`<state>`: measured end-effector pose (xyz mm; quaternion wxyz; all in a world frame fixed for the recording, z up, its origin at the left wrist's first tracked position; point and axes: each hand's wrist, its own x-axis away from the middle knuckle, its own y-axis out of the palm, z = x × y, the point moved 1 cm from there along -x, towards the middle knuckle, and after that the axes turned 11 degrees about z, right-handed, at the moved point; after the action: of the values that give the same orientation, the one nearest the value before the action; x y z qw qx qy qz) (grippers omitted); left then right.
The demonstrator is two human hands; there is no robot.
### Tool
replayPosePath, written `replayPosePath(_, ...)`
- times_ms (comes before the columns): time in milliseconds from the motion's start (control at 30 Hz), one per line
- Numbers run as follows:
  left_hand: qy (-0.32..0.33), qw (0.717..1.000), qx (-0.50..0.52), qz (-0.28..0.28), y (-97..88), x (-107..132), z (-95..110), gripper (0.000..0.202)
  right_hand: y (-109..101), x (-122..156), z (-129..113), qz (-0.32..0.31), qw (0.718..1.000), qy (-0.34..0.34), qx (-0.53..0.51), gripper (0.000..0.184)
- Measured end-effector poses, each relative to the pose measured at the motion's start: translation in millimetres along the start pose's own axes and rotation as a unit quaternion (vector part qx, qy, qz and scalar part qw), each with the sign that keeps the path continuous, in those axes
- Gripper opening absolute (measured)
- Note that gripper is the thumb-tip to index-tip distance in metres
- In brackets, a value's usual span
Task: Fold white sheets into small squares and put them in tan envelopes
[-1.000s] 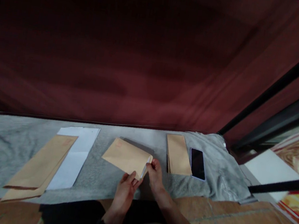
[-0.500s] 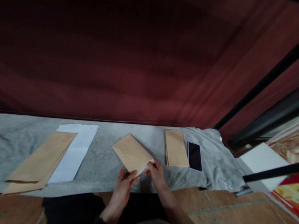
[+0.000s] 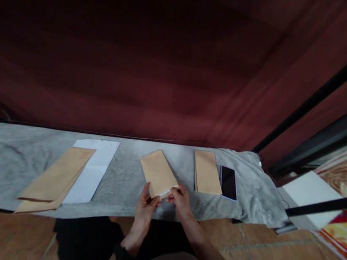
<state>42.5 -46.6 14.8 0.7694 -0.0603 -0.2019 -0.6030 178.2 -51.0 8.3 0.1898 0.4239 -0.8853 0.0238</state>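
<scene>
A brown paper envelope (image 3: pixel 159 173) lies tilted over the grey cloth, its near end between my two hands. My left hand (image 3: pixel 144 209) grips the envelope's near left corner, thumb and fingers closed on it. At the near right corner, my right hand (image 3: pixel 180 201) pinches the edge. A strip of white paper (image 3: pixel 165 192) shows at the envelope's near end, between the hands; how far it reaches inside is hidden. To the right lies a small stack of brown envelopes (image 3: pixel 208 173), nearest my right hand.
A phone (image 3: pixel 228 183) rests beside the right stack. On the left, more brown envelopes (image 3: pixel 55 176) overlap white paper sheets (image 3: pixel 100 167). Grey cloth (image 3: pixel 127 192) covers the narrow surface, with a dark red panel (image 3: pixel 167 82) behind it. A black bar (image 3: pixel 326 205) slants at the right.
The envelope in my hands has turned to point more directly away from me. Less white paper shows at its near end. The whole view has shifted slightly.
</scene>
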Motion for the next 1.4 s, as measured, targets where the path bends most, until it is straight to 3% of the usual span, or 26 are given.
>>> replayPosePath(233,0.030,0.998,-0.047,-0.002,-5.9,-15,4,0.079,1,-6,10,-0.016,1.000,0.013,0.024,0.028)
replayPosePath(367,0.089,0.983,-0.162,0.003,-8.6,-14,7,0.064,-3,-9,11,-0.035,0.998,0.020,0.045,0.031)
replayPosePath(533,0.193,0.902,-0.386,0.014,-11.8,-9,18,0.047,-8,-11,11,-0.058,0.995,0.023,0.079,0.035)
replayPosePath(733,0.223,0.809,-0.544,-0.008,-12.9,-6,24,0.047,-16,-16,12,-0.077,0.986,0.012,0.144,0.029)
replayPosePath(900,0.231,0.755,-0.613,-0.029,-12.1,-4,28,0.045,-34,-17,3,-0.058,0.977,-0.044,0.201,0.020)
replayPosePath(967,0.236,0.740,-0.630,-0.028,-12.0,-3,29,0.044,-38,-15,-2,-0.047,0.956,-0.142,0.254,0.016)
replayPosePath(1100,0.239,0.723,-0.647,-0.031,-14.7,0,29,0.040,-34,-11,-9,-0.083,0.866,-0.352,0.346,0.030)
replayPosePath(1267,0.346,0.699,-0.626,-0.020,-11.2,-6,34,0.034,-30,-14,-1,-0.170,0.770,-0.464,0.403,0.041)
replayPosePath(1400,0.480,0.670,-0.563,-0.053,18.7,-39,36,0.041,-31,-16,7,-0.171,0.714,-0.508,0.450,0.045)
